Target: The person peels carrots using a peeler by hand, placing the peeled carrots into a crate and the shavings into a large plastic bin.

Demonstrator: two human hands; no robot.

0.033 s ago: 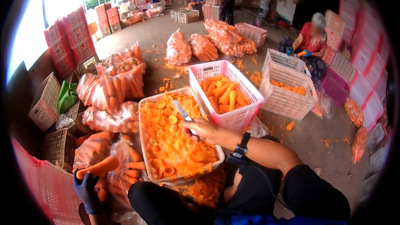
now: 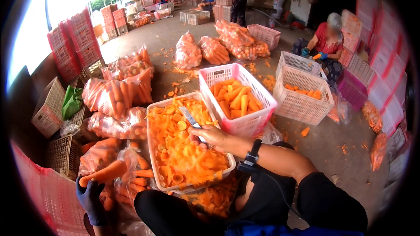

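Note:
My left hand [image 2: 92, 199], in a dark blue glove, grips the thick end of a large unpeeled-looking carrot [image 2: 107, 173] at the lower left, beside plastic bags of carrots [image 2: 131, 179]. Bare, my right hand [image 2: 210, 134] is closed round a knife [image 2: 190, 117] with a flat silver blade pointing up and left. Both are above a pale crate [image 2: 151, 159] heaped with orange peelings and cut carrot ends [image 2: 186, 155]. Just beyond my right hand stands a pink-and-white crate [image 2: 249, 124] of peeled carrots [image 2: 236, 98].
Bulging bags of carrots [image 2: 111, 96] line the left side, with more bags [image 2: 188, 52] ahead. White crates [image 2: 302, 94] stand at the right, near a seated person [image 2: 326, 43] in blue gloves holding a carrot. Stacked crates [image 2: 385, 57] rise along the right edge. Scraps dot the floor.

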